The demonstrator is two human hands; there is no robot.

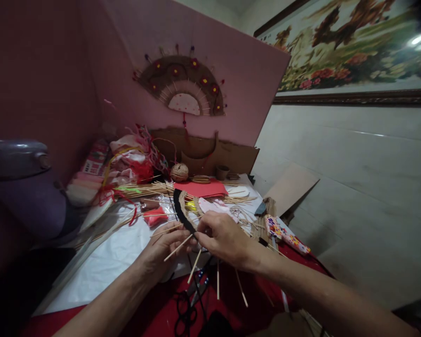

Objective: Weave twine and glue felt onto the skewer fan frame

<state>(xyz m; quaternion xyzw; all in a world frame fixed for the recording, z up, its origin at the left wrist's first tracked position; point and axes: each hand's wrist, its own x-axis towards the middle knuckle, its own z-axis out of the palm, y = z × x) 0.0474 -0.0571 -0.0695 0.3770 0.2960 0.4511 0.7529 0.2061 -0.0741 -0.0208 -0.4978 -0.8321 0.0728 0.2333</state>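
Note:
Between my hands is a half-round craft frame of thin wooden sticks (195, 266), shaped like a fan. A black woven band (180, 206) curves across the sticks, with tan cord (185, 210) beside it. My left hand (164, 245) grips the frame from the left, fingers closed around the sticks near the band's lower end. On the right, my right hand (224, 236) pinches the edge of the black band; its fingertips partly hide that spot. Black-handled scissors (185, 311) lie below the frame on the red cloth (154, 304). A dark strand hangs near them.
A finished fan (192, 65) hangs on the pink board (238, 84) behind. On the table are a twine ball (179, 172), red sheets (206, 188), a red packet (155, 216), many loose sticks and a floral piece (291, 238). A purple container (24, 201) stands left.

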